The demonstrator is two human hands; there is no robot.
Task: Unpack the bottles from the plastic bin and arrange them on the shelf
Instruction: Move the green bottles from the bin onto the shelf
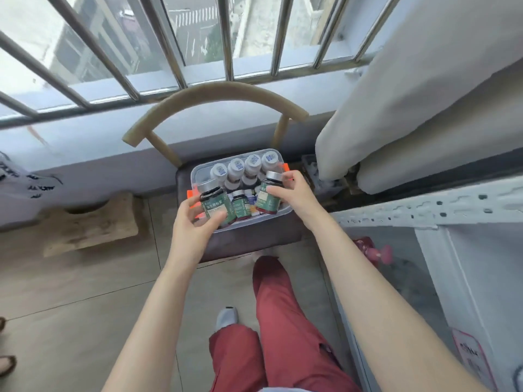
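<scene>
Our left hand point(195, 224) grips the left bottle point(214, 203), right hand point(295, 193) the right bottle point(268, 197), both cap-up over the bin point(195, 173) on a window-side chair point(254, 239)

A chair point(215, 99) with a curved tan backrest and a dark seat stands below the barred window point(175, 60) at 12 o'clock. Pale fabric point(424, 103) hangs at 2 o'clock. A wooden board point(90, 230) lies on the tiled floor point(70, 292) at 9 o'clock. Red trousers point(283, 321) and a grey-socked foot point(226, 318) show at 6 o'clock.
</scene>
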